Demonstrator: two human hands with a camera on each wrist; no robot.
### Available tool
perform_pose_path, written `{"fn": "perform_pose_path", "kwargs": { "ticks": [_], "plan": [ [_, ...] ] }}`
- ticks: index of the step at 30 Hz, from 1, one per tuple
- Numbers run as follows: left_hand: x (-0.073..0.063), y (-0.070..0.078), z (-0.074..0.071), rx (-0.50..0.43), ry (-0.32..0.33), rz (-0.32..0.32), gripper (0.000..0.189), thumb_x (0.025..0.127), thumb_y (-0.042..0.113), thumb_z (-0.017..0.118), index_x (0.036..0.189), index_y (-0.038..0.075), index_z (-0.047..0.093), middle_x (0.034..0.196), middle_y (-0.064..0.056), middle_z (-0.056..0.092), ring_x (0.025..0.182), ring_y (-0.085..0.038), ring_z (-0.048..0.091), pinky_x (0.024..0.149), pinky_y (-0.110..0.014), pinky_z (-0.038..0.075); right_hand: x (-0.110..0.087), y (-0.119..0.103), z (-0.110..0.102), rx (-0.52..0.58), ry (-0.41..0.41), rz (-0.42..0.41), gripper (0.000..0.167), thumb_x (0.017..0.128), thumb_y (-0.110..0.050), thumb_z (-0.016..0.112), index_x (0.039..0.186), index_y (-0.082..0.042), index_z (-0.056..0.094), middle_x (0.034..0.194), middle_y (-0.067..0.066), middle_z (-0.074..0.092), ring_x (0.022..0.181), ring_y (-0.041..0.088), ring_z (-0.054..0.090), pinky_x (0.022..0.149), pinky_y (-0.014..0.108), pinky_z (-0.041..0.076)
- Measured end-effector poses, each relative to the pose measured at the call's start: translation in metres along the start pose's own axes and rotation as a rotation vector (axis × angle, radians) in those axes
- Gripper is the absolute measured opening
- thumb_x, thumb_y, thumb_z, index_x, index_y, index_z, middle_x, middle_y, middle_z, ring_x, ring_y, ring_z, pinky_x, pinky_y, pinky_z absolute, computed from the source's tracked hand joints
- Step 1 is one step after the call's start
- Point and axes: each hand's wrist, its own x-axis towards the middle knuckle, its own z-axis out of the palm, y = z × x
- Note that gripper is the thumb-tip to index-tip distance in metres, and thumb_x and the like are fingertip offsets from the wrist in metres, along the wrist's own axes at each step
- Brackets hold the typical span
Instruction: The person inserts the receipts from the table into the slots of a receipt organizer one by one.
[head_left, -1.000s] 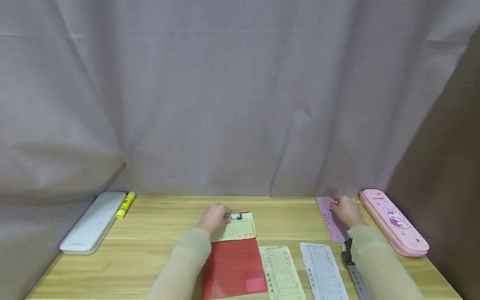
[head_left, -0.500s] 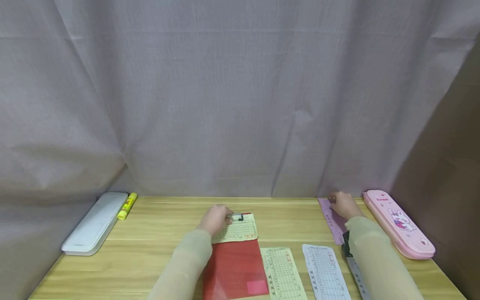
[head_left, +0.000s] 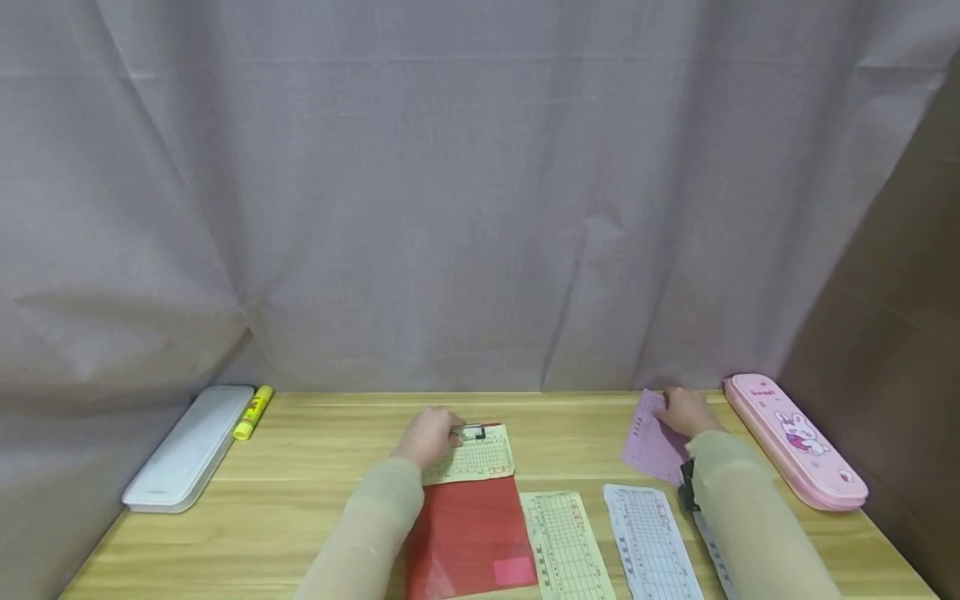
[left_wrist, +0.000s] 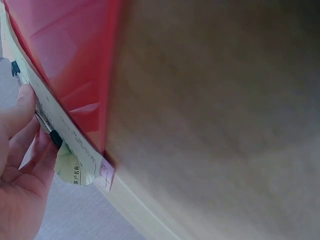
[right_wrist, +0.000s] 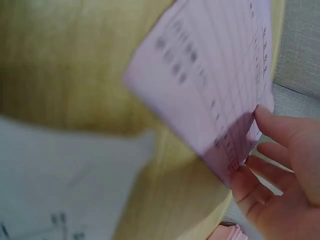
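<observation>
My left hand (head_left: 430,437) pinches the metal clip (head_left: 471,432) at the top of a red folder (head_left: 472,533). Under that clip lies a pale yellow printed slip (head_left: 480,457), its corner curled in the left wrist view. In the left wrist view a bit of pink paper (left_wrist: 105,175) peeks out beneath the yellow slip. Toward the back right, my right hand (head_left: 686,412) pinches a pink printed slip (head_left: 651,442) by its edge between thumb and fingers. In the right wrist view that slip stands tilted.
Right of the folder lie a yellow slip (head_left: 567,546) and a white slip (head_left: 652,542); another pale slip (head_left: 714,550) is partly under my right sleeve. A pink rabbit pencil case (head_left: 798,442) lies right; a white case (head_left: 187,450) and yellow glue stick (head_left: 253,412) lie left. Grey cloth (head_left: 480,200) hangs behind.
The pink slip has swung round in my right hand, its lower part now tilted and spread to the left. My left hand stays on the clip.
</observation>
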Motion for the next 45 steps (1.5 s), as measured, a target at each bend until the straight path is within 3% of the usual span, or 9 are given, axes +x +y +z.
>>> {"fn": "perform_pose_path", "kwargs": {
  "ticks": [8, 11, 19, 25, 29, 35, 42, 45],
  "plan": [
    [0.002, -0.002, 0.003, -0.009, 0.000, -0.011, 0.024, 0.079, 0.015, 0.075, 0.102, 0.008, 0.074, 0.100, -0.005, 0.072, 0.095, -0.021, 0.068, 0.083, -0.032, 0.055, -0.006, -0.004, 0.000, 0.010, -0.003, 0.041, 0.042, 0.087, -0.015, 0.060, 0.111, 0.019, 0.053, 0.105, 0.039, 0.054, 0.104, 0.058, 0.047, 0.093, 0.065, 0.037],
    [0.002, -0.002, 0.002, -0.009, 0.004, -0.011, 0.024, 0.079, 0.015, 0.075, 0.102, 0.009, 0.074, 0.100, -0.005, 0.072, 0.095, -0.021, 0.068, 0.083, -0.032, 0.055, -0.007, -0.006, -0.002, 0.074, -0.014, 0.085, 0.041, 0.090, -0.016, 0.059, 0.113, 0.018, 0.051, 0.109, 0.040, 0.050, 0.106, 0.058, 0.044, 0.093, 0.065, 0.036],
    [0.005, -0.003, 0.002, 0.007, 0.016, -0.001, 0.024, 0.079, 0.017, 0.075, 0.102, 0.010, 0.075, 0.100, -0.004, 0.073, 0.095, -0.020, 0.068, 0.084, -0.032, 0.054, -0.010, -0.004, -0.007, 0.151, -0.003, 0.195, 0.043, 0.088, -0.016, 0.063, 0.110, 0.016, 0.043, 0.102, 0.036, 0.052, 0.095, 0.051, 0.053, 0.082, 0.058, 0.045],
    [0.004, 0.001, 0.001, -0.002, 0.005, -0.006, 0.025, 0.079, 0.017, 0.076, 0.102, 0.011, 0.075, 0.100, -0.004, 0.073, 0.094, -0.020, 0.068, 0.083, -0.031, 0.055, -0.013, 0.004, -0.005, 0.192, 0.072, 0.250, 0.039, 0.089, -0.010, 0.061, 0.109, 0.019, 0.047, 0.103, 0.038, 0.053, 0.097, 0.054, 0.052, 0.084, 0.059, 0.045],
    [0.003, 0.002, 0.000, -0.008, -0.001, -0.010, 0.025, 0.079, 0.018, 0.076, 0.103, 0.010, 0.075, 0.100, -0.004, 0.073, 0.094, -0.020, 0.068, 0.082, -0.031, 0.055, -0.018, 0.010, -0.004, 0.199, 0.150, 0.228, 0.028, 0.091, -0.009, 0.057, 0.102, 0.017, 0.054, 0.097, 0.036, 0.058, 0.092, 0.054, 0.054, 0.079, 0.059, 0.044],
    [0.003, -0.001, 0.001, -0.013, 0.004, -0.019, 0.026, 0.078, 0.018, 0.076, 0.103, 0.010, 0.074, 0.101, -0.004, 0.072, 0.096, -0.020, 0.067, 0.084, -0.031, 0.055, -0.025, 0.014, -0.005, 0.187, 0.167, 0.150, 0.031, 0.092, -0.012, 0.055, 0.110, 0.014, 0.056, 0.104, 0.036, 0.058, 0.096, 0.055, 0.053, 0.081, 0.061, 0.043],
    [0.003, -0.004, 0.002, -0.005, 0.015, -0.016, 0.027, 0.077, 0.019, 0.076, 0.103, 0.011, 0.075, 0.101, -0.003, 0.072, 0.096, -0.020, 0.067, 0.084, -0.031, 0.055, -0.030, 0.014, -0.006, 0.227, 0.191, 0.118, 0.027, 0.091, -0.014, 0.058, 0.096, 0.012, 0.059, 0.082, 0.026, 0.061, 0.074, 0.039, 0.055, 0.067, 0.051, 0.043],
    [0.002, -0.005, 0.003, -0.006, 0.017, -0.008, 0.026, 0.077, 0.019, 0.076, 0.102, 0.011, 0.075, 0.100, -0.003, 0.073, 0.095, -0.020, 0.068, 0.083, -0.031, 0.055, -0.032, 0.011, -0.007, 0.244, 0.185, 0.119, 0.030, 0.091, -0.016, 0.058, 0.096, 0.013, 0.060, 0.081, 0.025, 0.061, 0.072, 0.036, 0.054, 0.065, 0.048, 0.043]
  ]
}}
